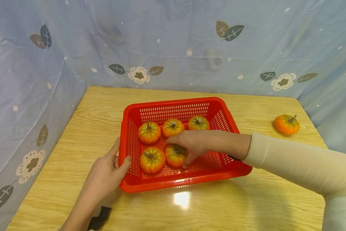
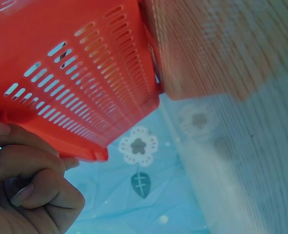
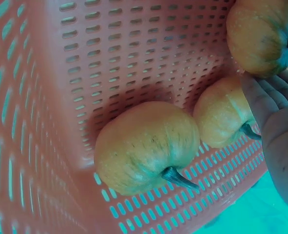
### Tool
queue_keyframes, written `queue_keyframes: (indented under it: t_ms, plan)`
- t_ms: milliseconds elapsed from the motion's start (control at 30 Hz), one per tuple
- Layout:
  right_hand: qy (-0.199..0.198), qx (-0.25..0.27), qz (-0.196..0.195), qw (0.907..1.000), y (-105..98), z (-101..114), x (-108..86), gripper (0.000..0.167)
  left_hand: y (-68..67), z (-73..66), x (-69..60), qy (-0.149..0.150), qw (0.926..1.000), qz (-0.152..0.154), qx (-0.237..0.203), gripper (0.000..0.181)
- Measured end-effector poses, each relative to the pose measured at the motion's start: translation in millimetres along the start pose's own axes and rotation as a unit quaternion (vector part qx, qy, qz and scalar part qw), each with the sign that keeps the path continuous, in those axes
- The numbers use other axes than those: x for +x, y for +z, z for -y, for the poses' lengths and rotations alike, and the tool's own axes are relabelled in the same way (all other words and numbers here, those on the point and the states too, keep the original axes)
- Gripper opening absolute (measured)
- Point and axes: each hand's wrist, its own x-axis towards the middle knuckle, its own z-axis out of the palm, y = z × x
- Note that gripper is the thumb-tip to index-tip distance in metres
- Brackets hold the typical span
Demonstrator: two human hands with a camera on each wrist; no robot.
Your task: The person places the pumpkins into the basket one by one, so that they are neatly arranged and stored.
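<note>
A red plastic basket (image 1: 175, 185) with slotted walls stands on the table, holding several small orange-green pumpkins. My left hand (image 1: 106, 173) grips its left rim, thumb over the top; the left wrist view shows curled fingers (image 2: 41, 183) below the rim. Inside the basket, my right hand (image 1: 191, 144) holds the front middle pumpkin (image 1: 174, 157), fingers at its back and thumb at its right front. Left of it sits another pumpkin (image 1: 152, 160). Behind stand a left pumpkin (image 1: 149, 133), a middle pumpkin (image 1: 173, 126) and a right pumpkin (image 1: 199, 123), partly covered by my right hand.
One more pumpkin (image 1: 287, 124) lies on its side on the wooden table (image 1: 103, 112), right of the basket. A patterned blue cloth (image 1: 173, 41) hangs behind and at both sides. Near my left wrist is a black strap (image 1: 100, 218).
</note>
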Motion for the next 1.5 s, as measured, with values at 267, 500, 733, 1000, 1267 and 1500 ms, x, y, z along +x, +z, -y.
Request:
queue_keyframes:
  t_ms: [267,500,733,1000,1267,1500]
  plan:
    - [-0.01,0.0,-0.022,0.9997,-14,5,-11.8,0.091,-0.4,-0.1,0.8,0.005,1.0,-0.004,0.006,0.074]
    - [-0.003,-0.015,-0.087,0.9961,-30,9,-35.6,0.092,0.3,-0.3,0.2,0.005,0.9999,-0.006,0.007,0.074]
    - [0.023,-0.034,-0.211,0.9767,-58,5,-72.1,0.097,0.3,-0.8,1.0,0.001,1.0,-0.002,0.003,0.074]
    - [0.106,0.001,-0.331,0.9376,-65,-6,-113.4,0.1,0.3,-0.6,0.5,0.002,1.0,-0.004,0.006,0.073]
    - [0.188,0.065,-0.409,0.8905,-40,-20,-150.8,0.103,-0.3,-0.6,-0.2,0.001,1.0,-0.002,0.001,0.074]
    - [0.252,0.121,-0.48,0.8319,-5,-45,-182.1,0.099,0.2,0.1,-0.3,0.001,1.0,-0.003,0.002,0.074]
